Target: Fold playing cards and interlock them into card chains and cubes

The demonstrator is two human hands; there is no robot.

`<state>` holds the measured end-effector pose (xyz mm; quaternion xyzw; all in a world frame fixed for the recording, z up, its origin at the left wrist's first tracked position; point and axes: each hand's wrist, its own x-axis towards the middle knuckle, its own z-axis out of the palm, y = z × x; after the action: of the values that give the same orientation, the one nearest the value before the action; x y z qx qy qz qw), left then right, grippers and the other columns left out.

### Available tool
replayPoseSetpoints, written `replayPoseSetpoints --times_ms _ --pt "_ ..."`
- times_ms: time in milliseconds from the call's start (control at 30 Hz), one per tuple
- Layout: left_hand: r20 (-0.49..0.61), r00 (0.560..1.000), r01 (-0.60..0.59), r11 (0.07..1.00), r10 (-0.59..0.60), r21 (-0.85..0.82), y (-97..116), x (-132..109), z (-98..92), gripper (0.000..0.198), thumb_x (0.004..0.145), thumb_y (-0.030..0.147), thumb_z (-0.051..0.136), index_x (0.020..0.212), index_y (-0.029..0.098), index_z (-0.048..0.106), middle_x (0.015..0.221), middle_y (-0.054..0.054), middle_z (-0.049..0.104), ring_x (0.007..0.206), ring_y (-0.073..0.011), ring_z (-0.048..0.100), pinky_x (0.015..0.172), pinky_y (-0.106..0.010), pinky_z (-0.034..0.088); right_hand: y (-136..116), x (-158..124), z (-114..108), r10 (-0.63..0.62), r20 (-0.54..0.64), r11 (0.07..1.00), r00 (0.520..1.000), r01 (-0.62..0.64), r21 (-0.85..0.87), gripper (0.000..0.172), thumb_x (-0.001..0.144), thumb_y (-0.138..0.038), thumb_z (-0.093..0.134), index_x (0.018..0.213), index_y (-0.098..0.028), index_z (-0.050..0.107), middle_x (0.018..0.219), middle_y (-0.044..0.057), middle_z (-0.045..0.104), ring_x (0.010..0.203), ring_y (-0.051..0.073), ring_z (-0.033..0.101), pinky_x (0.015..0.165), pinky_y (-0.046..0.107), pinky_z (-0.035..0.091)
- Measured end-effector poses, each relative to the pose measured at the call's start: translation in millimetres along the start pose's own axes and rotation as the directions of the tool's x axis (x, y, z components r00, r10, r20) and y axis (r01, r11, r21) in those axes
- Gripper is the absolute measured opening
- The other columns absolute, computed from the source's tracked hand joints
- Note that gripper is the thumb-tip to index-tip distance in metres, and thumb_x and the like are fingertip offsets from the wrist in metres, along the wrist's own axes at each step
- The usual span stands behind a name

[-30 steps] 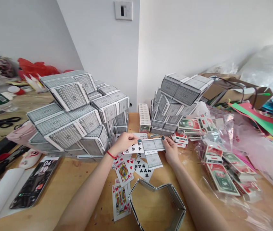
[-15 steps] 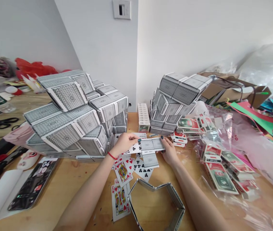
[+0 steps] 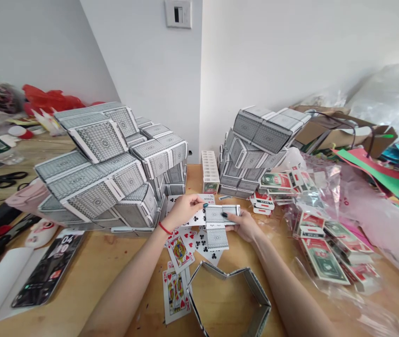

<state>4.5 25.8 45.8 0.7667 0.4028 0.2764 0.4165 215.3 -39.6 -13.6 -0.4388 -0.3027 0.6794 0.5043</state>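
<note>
Both hands hold a folded piece of grey-backed playing cards [image 3: 218, 220] just above the wooden table [image 3: 94, 267]. My left hand [image 3: 183, 209] pinches its left end, where a white club face shows. At the right end, my right hand [image 3: 243, 223] grips with the thumb laid across the top. One card flap hangs down from the piece. Loose face-up cards [image 3: 181, 252], kings and clubs, lie under my hands. A bent strip of joined cards [image 3: 231, 295] stands on edge close to me.
Big piles of card-built blocks stand at the left [image 3: 108, 168] and at the back right [image 3: 259, 145]. Red and green card boxes [image 3: 322, 243] lie in plastic on the right. A phone [image 3: 50, 269] and scissors [image 3: 4, 178] are on the left.
My right hand slid leftward along the folded piece and its thumb now lies across the top. The hanging flap has drawn nearer. My left hand has stayed in place.
</note>
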Motion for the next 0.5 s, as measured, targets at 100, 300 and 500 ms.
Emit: replayPoseSetpoints --times_ms 100,300,500 --pt "-0.001 1.000 -0.002 1.000 0.002 0.000 0 0 1.1 0.014 0.075 0.024 0.054 0.073 0.015 0.064 0.072 -0.003 0.066 0.067 -0.0135 0.059 0.061 -0.023 0.045 0 0 2 -0.010 -0.015 1.000 1.000 0.009 -0.012 0.029 0.059 -0.025 0.077 0.083 -0.012 0.067 0.077 0.007 0.071 0.063 0.017 0.067 0.053 0.025 0.057" --pt "0.012 0.998 0.066 0.991 -0.065 -0.114 0 1 -4.7 0.020 0.071 0.026 0.059 0.086 0.014 0.065 0.082 -0.006 0.068 0.074 -0.0148 0.061 0.066 -0.025 0.047 2 2 7 -0.076 -0.072 0.997 0.994 0.074 -0.023 0.027 0.058 -0.024 0.078 0.079 -0.012 0.068 0.073 0.005 0.071 0.054 0.014 0.063 0.046 0.022 0.055" --pt "0.063 0.968 0.244 0.861 -0.242 -0.446 -1 1 -8.5 0.047 0.062 0.016 0.063 0.109 0.012 0.059 0.100 -0.010 0.066 0.077 -0.0153 0.063 0.063 -0.024 0.049 0 4 1 -0.135 -0.139 0.990 0.981 0.138 0.013 0.032 0.056 -0.027 0.079 0.082 -0.013 0.067 0.079 0.007 0.072 0.062 0.018 0.066 0.049 0.026 0.056"
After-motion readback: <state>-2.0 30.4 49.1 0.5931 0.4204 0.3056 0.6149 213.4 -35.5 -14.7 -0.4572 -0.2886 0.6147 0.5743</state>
